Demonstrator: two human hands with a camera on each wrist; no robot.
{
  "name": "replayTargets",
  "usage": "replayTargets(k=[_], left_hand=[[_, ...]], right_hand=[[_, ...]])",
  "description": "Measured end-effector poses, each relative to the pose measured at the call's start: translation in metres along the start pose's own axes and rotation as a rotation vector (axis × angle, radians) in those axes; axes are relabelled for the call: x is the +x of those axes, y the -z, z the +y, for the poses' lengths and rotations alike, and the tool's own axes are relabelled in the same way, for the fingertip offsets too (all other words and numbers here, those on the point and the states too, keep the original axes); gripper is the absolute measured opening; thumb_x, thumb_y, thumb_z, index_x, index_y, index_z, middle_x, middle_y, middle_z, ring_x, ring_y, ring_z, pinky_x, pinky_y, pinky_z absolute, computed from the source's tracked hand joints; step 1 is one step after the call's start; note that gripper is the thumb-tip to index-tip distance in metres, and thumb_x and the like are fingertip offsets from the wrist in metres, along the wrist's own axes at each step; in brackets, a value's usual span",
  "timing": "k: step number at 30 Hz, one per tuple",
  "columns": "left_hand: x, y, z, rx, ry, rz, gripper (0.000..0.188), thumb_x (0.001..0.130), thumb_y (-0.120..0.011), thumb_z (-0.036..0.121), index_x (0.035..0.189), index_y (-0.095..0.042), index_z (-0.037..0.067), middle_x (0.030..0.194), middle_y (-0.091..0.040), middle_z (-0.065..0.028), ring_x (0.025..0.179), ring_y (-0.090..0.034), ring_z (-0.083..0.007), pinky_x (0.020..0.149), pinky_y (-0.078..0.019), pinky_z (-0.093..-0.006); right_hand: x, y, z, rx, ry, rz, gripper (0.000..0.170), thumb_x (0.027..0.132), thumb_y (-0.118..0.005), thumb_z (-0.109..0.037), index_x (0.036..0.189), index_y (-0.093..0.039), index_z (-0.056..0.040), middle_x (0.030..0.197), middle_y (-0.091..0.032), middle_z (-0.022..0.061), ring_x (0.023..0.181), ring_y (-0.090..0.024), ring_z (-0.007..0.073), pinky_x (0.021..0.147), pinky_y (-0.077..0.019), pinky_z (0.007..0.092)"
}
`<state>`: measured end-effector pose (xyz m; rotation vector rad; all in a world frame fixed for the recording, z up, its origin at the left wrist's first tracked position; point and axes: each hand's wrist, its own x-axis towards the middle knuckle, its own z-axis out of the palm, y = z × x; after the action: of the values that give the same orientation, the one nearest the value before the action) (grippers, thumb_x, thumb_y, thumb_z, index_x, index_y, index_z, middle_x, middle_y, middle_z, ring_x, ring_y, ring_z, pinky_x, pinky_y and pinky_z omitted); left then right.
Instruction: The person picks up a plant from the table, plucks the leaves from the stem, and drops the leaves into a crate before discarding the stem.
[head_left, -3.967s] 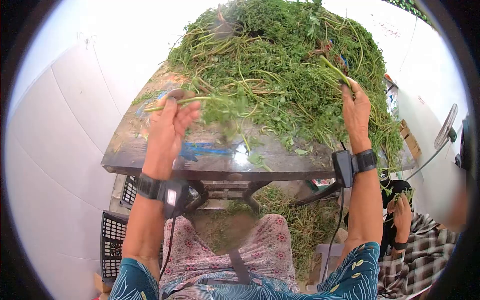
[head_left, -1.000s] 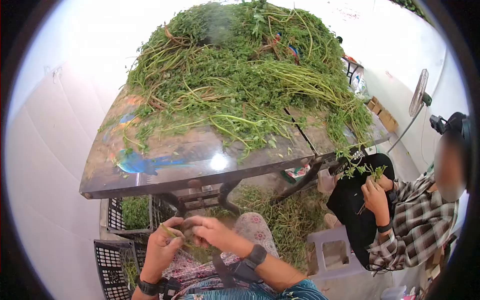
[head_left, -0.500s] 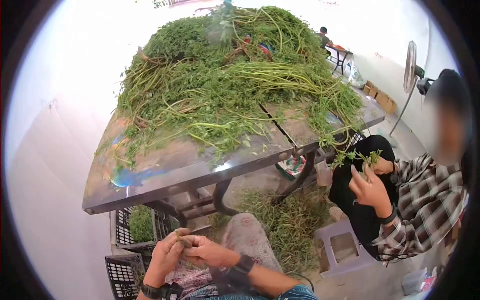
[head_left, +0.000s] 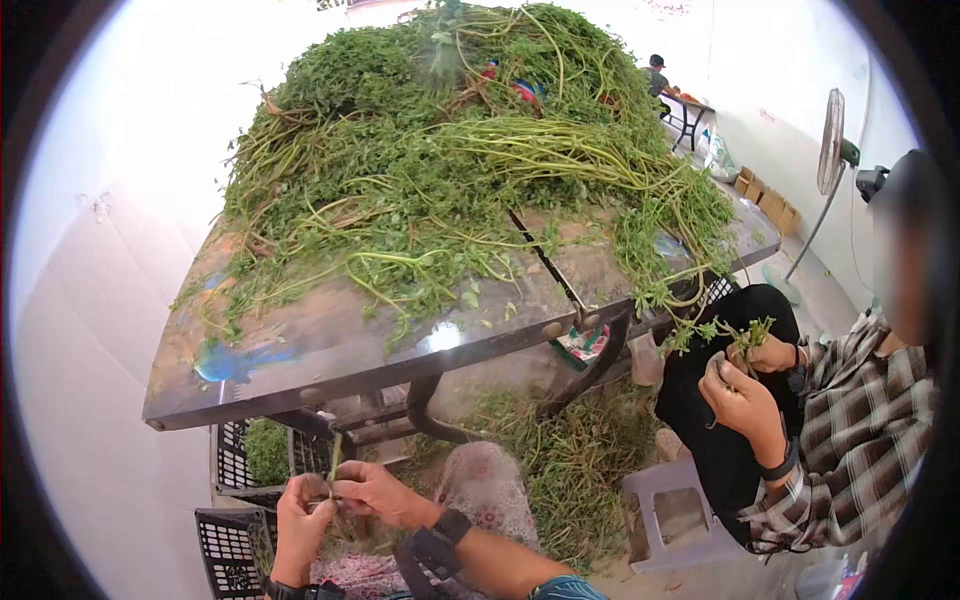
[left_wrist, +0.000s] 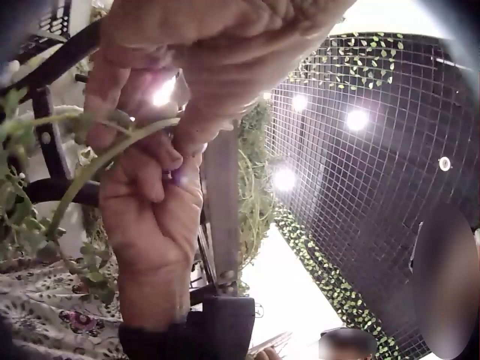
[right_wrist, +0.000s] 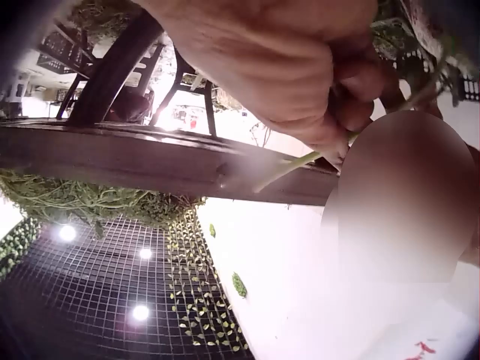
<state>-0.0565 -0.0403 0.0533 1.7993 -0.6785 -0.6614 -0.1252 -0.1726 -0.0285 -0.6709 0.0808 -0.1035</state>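
Note:
Low in the head view, below the table's near edge, my left hand (head_left: 300, 525) and right hand (head_left: 385, 497) meet fingertip to fingertip. Between them they pinch a green plant stem (head_left: 336, 455), its bare end pointing up. From the left wrist, the stem (left_wrist: 94, 163) curves down to small leaves, with the right hand (left_wrist: 154, 217) beyond it. The right wrist view has my right hand (right_wrist: 262, 67) large at the top, the stem's bare end (right_wrist: 289, 171) sticking out from its fingers. A big pile of leafy greens (head_left: 430, 170) covers much of the table (head_left: 330, 360).
Black plastic crates (head_left: 235, 545) stand at the lower left, one holding greens (head_left: 267, 452). Cut stems (head_left: 580, 500) litter the floor under the table. At right, another person (head_left: 830, 430) handles greens beside a lilac stool (head_left: 670, 510). A fan (head_left: 832, 140) stands behind.
My hands were apart over the table with stems, then came down together to my lap. Since half a second ago they have shifted slightly left, and the stem shows longer above them.

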Motion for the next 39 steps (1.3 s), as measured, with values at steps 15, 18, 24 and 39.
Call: replayTargets(k=[15, 18, 24, 39], left_hand=[[0.014, -0.004, -0.025, 0.037, 0.074, -0.126, 0.016, 0.087, -0.046, 0.005, 0.084, -0.059, -0.003, 0.068, -0.057, -0.0004, 0.057, -0.050, -0.0068, 0.052, -0.0390, -0.0213], [0.019, 0.000, -0.033, 0.123, 0.052, -0.171, 0.016, 0.088, -0.046, 0.007, 0.086, -0.059, -0.003, 0.067, -0.056, -0.0015, 0.058, -0.050, -0.0074, 0.052, -0.0391, -0.0215], [0.028, -0.002, -0.026, 0.015, 0.164, -0.102, 0.017, 0.090, -0.046, 0.010, 0.087, -0.059, -0.002, 0.066, -0.056, -0.0031, 0.057, -0.051, -0.0076, 0.049, -0.0407, -0.0219], [0.037, 0.008, -0.064, 0.291, -0.254, -0.216, 0.015, 0.084, -0.053, 0.009, 0.088, -0.063, 0.000, 0.075, -0.061, -0.0002, 0.069, -0.056, -0.0093, 0.062, -0.0434, -0.0233]], right_hand=[[0.005, 0.012, -0.013, -0.782, 0.225, 0.166, 0.018, 0.085, -0.056, -0.018, 0.093, -0.057, -0.0017, 0.072, -0.055, 0.0028, 0.058, -0.052, 0.0105, 0.054, -0.0425, 0.0271], [0.005, 0.013, -0.015, -0.947, 0.235, 0.218, 0.021, 0.084, -0.056, -0.020, 0.091, -0.057, 0.0001, 0.073, -0.056, 0.0078, 0.064, -0.054, 0.0148, 0.060, -0.0438, 0.0316], [0.008, 0.013, -0.022, -0.847, 0.109, 0.235, 0.019, 0.086, -0.054, -0.018, 0.090, -0.058, -0.0005, 0.072, -0.058, 0.0071, 0.067, -0.054, 0.0128, 0.060, -0.0438, 0.0298], [0.017, 0.028, -0.010, -1.046, 0.148, 0.322, 0.030, 0.084, -0.055, -0.026, 0.098, -0.059, 0.0001, 0.089, -0.063, 0.0140, 0.080, -0.060, 0.0232, 0.070, -0.0459, 0.0355]])
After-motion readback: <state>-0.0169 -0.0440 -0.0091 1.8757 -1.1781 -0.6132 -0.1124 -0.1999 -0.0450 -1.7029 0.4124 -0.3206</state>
